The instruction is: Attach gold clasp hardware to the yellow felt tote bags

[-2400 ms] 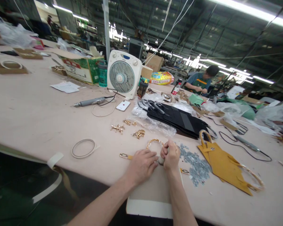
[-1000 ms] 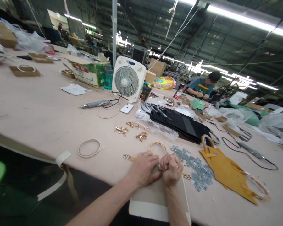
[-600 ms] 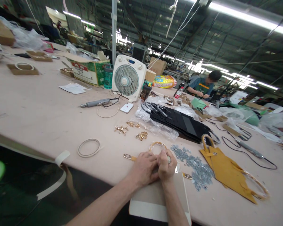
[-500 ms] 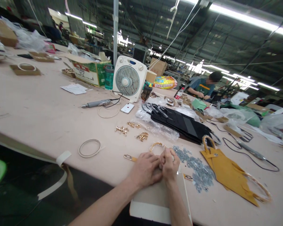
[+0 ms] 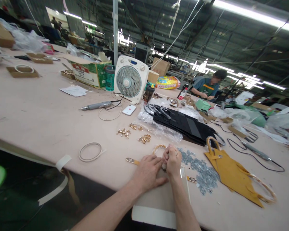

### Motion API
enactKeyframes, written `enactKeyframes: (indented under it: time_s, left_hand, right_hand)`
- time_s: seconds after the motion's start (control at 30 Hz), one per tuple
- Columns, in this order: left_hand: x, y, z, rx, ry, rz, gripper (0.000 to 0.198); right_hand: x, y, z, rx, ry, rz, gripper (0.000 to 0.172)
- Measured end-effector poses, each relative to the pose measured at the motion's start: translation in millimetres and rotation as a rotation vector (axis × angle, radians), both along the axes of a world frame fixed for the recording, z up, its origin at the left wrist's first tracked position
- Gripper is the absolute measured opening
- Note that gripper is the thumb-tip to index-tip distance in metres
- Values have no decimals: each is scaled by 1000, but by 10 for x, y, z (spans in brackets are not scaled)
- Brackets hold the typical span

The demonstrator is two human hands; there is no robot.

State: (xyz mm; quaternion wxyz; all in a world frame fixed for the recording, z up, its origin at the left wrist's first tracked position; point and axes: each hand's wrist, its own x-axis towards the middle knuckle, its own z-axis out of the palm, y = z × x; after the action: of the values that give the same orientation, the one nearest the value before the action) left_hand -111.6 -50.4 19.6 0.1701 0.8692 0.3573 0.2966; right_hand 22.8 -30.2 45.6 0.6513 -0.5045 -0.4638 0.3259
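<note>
Both hands are together at the table's near edge, over a pale board [image 5: 156,205]. My left hand [image 5: 149,171] lies palm down, pressing on the work, with a yellow strap [image 5: 132,161] with a metal fitting sticking out to its left. My right hand [image 5: 172,160] is closed in a fist around something I cannot make out, against the left fingers. A yellow looped handle [image 5: 159,147] shows just beyond them. Small grey metal pieces [image 5: 202,173] lie scattered to the right, by another strap end [image 5: 191,179]. A yellow leather piece [image 5: 231,173] with handles lies farther right.
Gold fittings [image 5: 144,138] lie in small piles ahead. Beyond are a phone [image 5: 129,110], a fan [image 5: 130,80], an electric screwdriver [image 5: 96,106] and black bag pieces [image 5: 183,123]. A tape roll [image 5: 90,152] is at left, another screwdriver [image 5: 257,151] at right. A person [image 5: 205,86] sits across.
My right hand has lifted slightly and turned more upright, its fist rising off the left fingers. My left hand stays in nearly the same place. The view has shifted a little.
</note>
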Motion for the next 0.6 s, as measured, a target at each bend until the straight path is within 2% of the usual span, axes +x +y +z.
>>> enactKeyframes:
  time_s: [0.1, 0.2, 0.4, 0.47, 0.6]
  left_hand:
    - [6, 4, 6, -27, -1, -23, 48]
    - [16, -6, 31, -31, -27, -15, 42]
    - [28, -24, 79, -32, 2, 27, 46]
    - [25, -21, 88, -49, 5, 27, 42]
    - [20, -18, 98, -72, -2, 15, 33]
  right_hand:
    - [-28, -111, -21, 27, -102, -10, 49]
    - [-37, -208, 10, 95, -44, -1, 47]
    - [13, -305, 297, 332, 133, 66, 36]
    - [8, -294, 271, 353, 118, 104, 37]
    - [-16, -247, 50, 184, 18, 127, 43]
